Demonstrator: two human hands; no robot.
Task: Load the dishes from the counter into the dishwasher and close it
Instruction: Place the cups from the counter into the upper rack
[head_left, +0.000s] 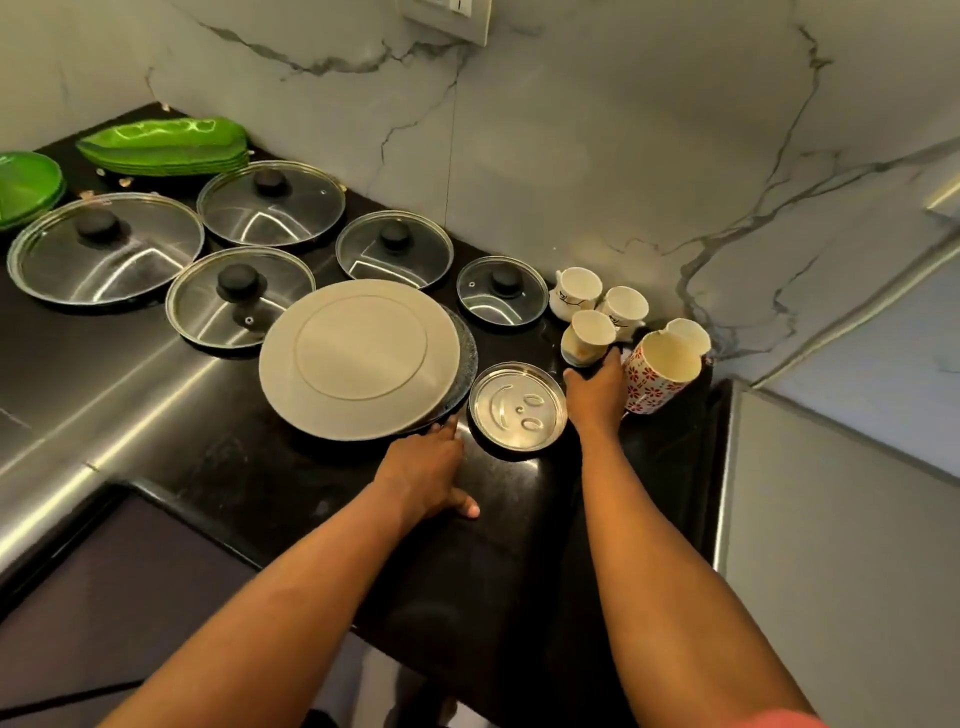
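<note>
Before you on the black counter (311, 493) lie five glass lids (105, 249), an overturned beige plate (358, 358), a steel dish (518, 410) and cups (576, 288).

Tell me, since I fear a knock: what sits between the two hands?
A small steel plate with a smiley lies between the left hand and right hand, in the head view.

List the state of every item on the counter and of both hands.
Beige plate, upside down, tilted on dark plate.
Left hand, fingers at beige plate's rim.
Steel smiley plate, flat, face up.
Floral mug, tilted, against right hand.
Right hand, grip hidden.
Small cup, tilted.
Glass lids, knobs up.
Green plates, stacked.
</note>
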